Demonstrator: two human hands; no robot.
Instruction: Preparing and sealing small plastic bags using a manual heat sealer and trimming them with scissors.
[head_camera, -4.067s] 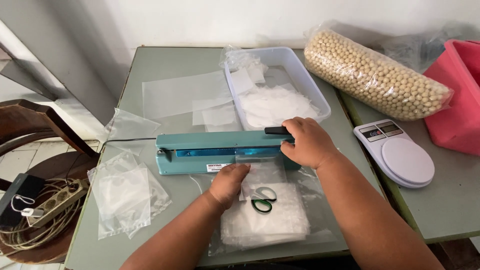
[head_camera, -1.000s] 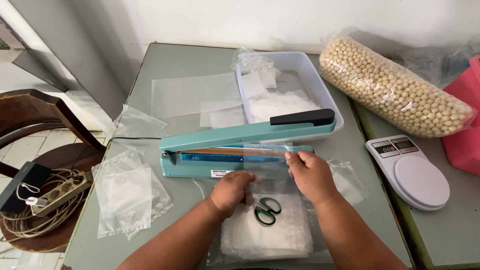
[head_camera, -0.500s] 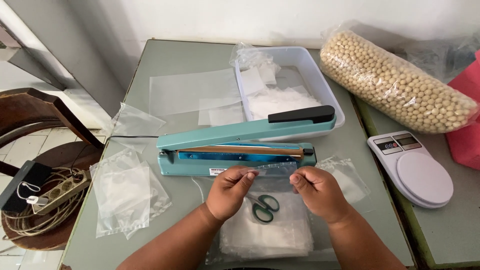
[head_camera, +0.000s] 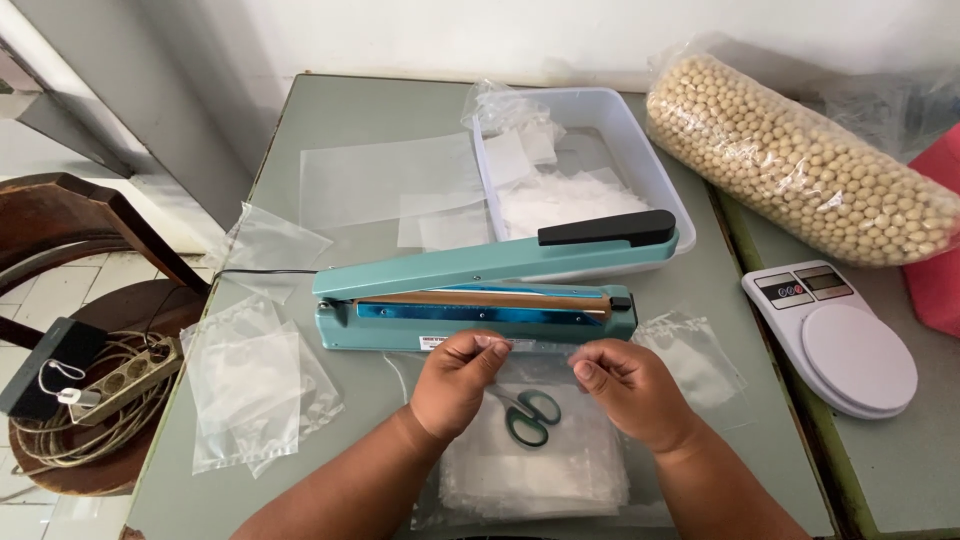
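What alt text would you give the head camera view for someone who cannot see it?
Two bare hands, left hand and right hand, pinch a clear plastic bag by its top edge, just in front of a teal heat sealer with its arm raised. Green-handled scissors lie between the hands on a grey table.

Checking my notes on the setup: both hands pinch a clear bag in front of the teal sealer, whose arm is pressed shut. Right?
Not quite. The head view shows the teal sealer with its arm raised, not pressed shut. Both hands, left and right, do pinch the clear bag in front of it.
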